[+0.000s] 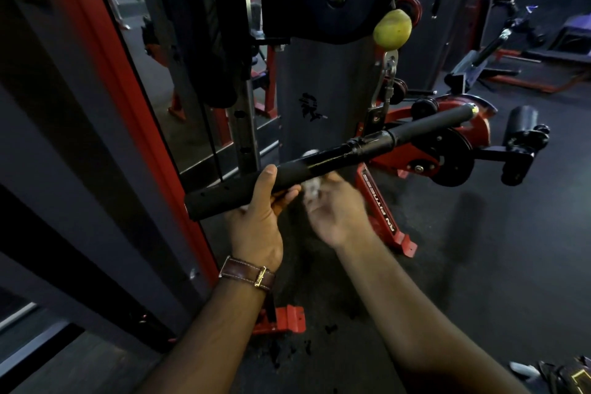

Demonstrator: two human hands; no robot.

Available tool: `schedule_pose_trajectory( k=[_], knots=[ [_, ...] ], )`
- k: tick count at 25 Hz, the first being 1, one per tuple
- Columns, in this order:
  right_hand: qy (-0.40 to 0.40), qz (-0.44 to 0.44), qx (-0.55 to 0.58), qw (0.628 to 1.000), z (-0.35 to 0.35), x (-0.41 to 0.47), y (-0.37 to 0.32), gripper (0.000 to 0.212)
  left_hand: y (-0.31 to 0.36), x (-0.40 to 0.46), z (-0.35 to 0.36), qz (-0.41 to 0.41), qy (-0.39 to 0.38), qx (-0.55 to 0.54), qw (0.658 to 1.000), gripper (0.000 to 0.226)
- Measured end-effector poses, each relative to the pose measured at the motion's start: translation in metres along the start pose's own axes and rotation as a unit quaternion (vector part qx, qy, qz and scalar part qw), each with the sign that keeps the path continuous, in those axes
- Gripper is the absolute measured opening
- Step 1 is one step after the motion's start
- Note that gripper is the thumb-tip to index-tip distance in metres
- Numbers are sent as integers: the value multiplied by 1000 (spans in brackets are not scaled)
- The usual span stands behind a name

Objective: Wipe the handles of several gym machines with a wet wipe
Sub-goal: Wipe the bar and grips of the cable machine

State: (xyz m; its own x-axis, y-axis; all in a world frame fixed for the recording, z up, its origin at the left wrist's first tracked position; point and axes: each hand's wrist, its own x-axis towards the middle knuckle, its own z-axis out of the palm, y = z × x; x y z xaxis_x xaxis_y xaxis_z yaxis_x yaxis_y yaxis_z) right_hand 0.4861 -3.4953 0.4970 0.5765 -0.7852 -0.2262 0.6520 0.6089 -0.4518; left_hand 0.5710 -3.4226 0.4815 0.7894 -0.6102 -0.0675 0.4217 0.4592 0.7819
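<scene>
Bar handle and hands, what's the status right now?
Left hand grips the bar handle near its left end. Right hand, blurred, holds the wipe just under the bar. Nothing in the way.

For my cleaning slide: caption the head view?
Left hand steadies the cable bar; right hand holds the wet wipe beneath.

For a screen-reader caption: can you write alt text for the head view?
A person's left hand grips the foam grip of a black cable-machine bar while the right hand, blurred, holds a crumpled white wet wipe beneath it. A brown leather watch strap circles the left wrist; a yellow-green ball stopper hangs above.
</scene>
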Motion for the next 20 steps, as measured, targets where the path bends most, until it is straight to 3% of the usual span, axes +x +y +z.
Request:
schedule_pose_trajectory(
  k=[3,4,5,7,9,11,15,18,20],
  knots=[
    [9,-57,-144,988,1,-24,16,18,-1,-4,0,-3,3,-3,1000,58],
    [45,-116,-201,972,-3,-28,18,17,0,-6,1,-3,6,-7,1000,62],
    [88,-197,-291,932,-10,-29,18,16,1,-7,2,-4,9,-12,1000,64],
    [123,-370,-482,785,-19,-30,21,13,1,-7,3,-10,7,-19,1000,65],
    [84,-502,-569,645,-24,-28,25,16,0,-7,4,-5,1,-19,1000,64],
    [68,-573,-593,562,-24,-16,15,19,-1,-7,2,-1,3,-17,1000,64],
    [114,-576,-615,526,-8,-2,-7,17,-4,-6,3,-8,-11,-18,1000,46],
    [-19,-576,-656,487,-4,-11,14,17,-5,-9,3,-14,-29,-16,999,13],
    [-47,-568,-661,488,-8,-9,0,20,-5,-7,2,-11,-27,-9,1000,27]
  ],
)
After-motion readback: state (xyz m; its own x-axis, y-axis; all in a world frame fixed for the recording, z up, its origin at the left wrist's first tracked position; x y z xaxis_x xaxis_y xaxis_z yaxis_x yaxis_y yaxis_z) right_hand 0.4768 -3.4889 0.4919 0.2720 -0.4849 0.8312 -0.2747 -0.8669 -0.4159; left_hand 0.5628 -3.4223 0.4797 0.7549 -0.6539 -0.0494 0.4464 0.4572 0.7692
